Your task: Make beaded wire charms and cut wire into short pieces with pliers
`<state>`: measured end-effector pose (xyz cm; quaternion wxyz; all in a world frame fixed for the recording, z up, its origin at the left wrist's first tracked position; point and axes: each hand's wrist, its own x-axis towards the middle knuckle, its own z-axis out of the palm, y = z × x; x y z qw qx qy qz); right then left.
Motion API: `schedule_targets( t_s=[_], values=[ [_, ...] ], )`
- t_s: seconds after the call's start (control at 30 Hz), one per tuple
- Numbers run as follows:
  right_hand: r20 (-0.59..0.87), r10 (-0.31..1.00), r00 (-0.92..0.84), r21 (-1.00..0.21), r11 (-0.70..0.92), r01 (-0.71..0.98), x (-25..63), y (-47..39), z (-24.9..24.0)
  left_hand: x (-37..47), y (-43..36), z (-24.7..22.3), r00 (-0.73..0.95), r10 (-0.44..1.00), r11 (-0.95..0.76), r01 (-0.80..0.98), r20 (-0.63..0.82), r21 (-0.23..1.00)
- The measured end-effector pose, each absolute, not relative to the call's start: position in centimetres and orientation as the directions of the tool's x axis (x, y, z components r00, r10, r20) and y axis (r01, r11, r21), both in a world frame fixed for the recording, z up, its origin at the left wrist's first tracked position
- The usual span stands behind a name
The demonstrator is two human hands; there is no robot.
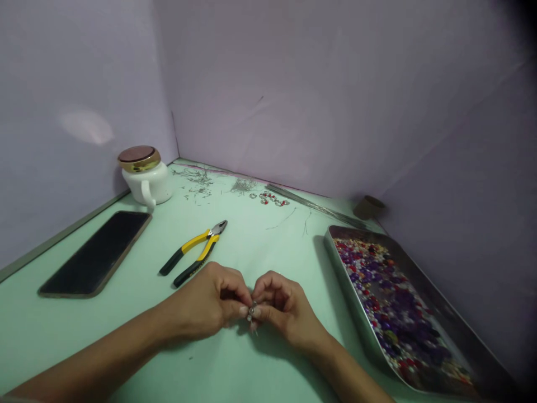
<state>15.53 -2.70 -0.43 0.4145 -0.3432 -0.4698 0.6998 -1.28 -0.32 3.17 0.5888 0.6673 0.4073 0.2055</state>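
Note:
Between my two hands, low in the middle of the view, is a small silvery beaded piece [252,310]. My left hand [212,302] pinches it from the left with thumb and forefinger. From the other side my right hand [285,308] pinches the same piece, and the fingertips of both hands almost meet. Parts of the piece are hidden by the fingers. Just beyond my left hand, pliers [199,249] with yellow and black handles lie with their handles spread.
A metal tray [356,305] of mixed beads stands at the right. A dark phone [98,252] and a white lidded cup [149,182] are at the left. Farther back lie wire bits [243,185], red-beaded pieces [272,198], long wires [314,206] and a brown roll [369,207] near the wall.

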Motion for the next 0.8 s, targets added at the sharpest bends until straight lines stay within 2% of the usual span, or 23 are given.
schedule_targets(
  t_s=[0.1,0.23,0.4,0.47,0.57,0.7,0.8],
  values=[
    [-0.15,0.88,-0.451,-0.908,-0.303,-0.288,15.5,-2.7,-0.1,-1.5,-0.3,3.1,0.634,0.736,0.103,0.242,-0.237,0.965],
    [-0.18,0.853,-0.489,-0.88,-0.362,-0.308,15.5,-2.8,0.1,-1.8,-0.3,3.3,0.684,0.702,0.069,0.213,-0.199,0.975],
    [-0.189,0.842,-0.505,-0.868,-0.384,-0.316,15.2,-3.0,0.0,-1.8,-0.5,3.8,0.729,0.684,-0.257,0.295,-0.043,0.92],
    [-0.187,0.849,-0.495,-0.87,-0.377,-0.319,15.1,-3.1,0.0,-1.8,-0.6,3.7,0.729,0.685,-0.321,0.312,-0.009,0.894],
    [-0.19,0.86,-0.474,-0.87,-0.371,-0.324,15.0,-3.1,0.1,-1.7,-0.7,3.3,0.698,0.716,-0.309,0.298,0.014,0.903],
    [-0.205,0.85,-0.486,-0.867,-0.387,-0.312,15.2,-3.0,0.3,-1.4,-0.8,2.8,0.68,0.732,-0.214,0.294,-0.046,0.932],
    [-0.213,0.829,-0.517,-0.883,-0.39,-0.262,15.6,-2.9,0.4,-1.2,-0.9,2.7,0.683,0.729,-0.266,0.346,-0.047,0.9]
  ],
)
